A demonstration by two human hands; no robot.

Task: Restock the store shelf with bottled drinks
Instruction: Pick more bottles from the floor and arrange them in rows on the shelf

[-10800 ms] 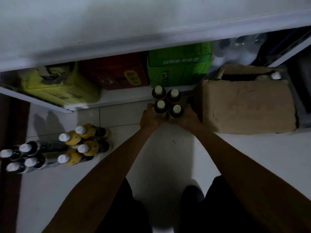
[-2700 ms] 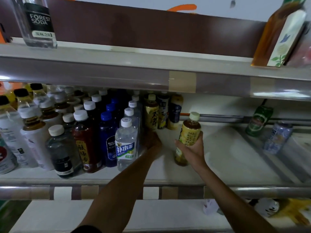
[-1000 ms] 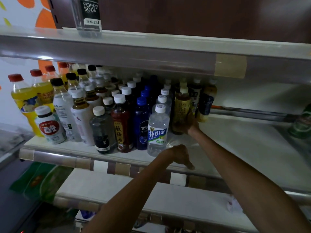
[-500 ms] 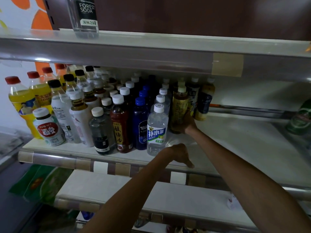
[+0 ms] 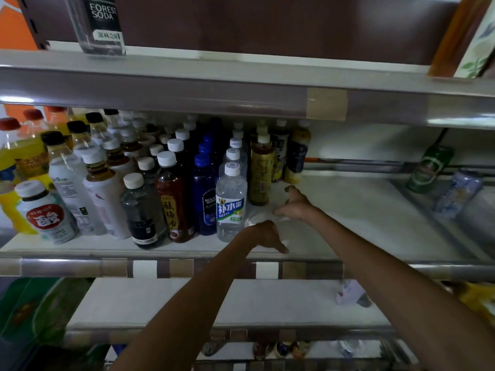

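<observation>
A yellow-labelled tea bottle with a pale cap stands upright on the middle shelf, at the right end of the bottle rows. My right hand hovers just right of it, fingers loosely curled, holding nothing. My left hand is lower, near the shelf's front edge, beside a clear water bottle with a blue-green label; its fingers hang loosely curled and hold nothing.
Several rows of mixed bottles fill the shelf's left half. A green can and a pale can stand at the far right. A Forest Soda bottle sits on the upper shelf. A lower shelf lies below.
My right hand has let go of the yellow-labelled tea bottle and drawn back to the right. The bottle stays standing in its row. My left hand has barely moved.
</observation>
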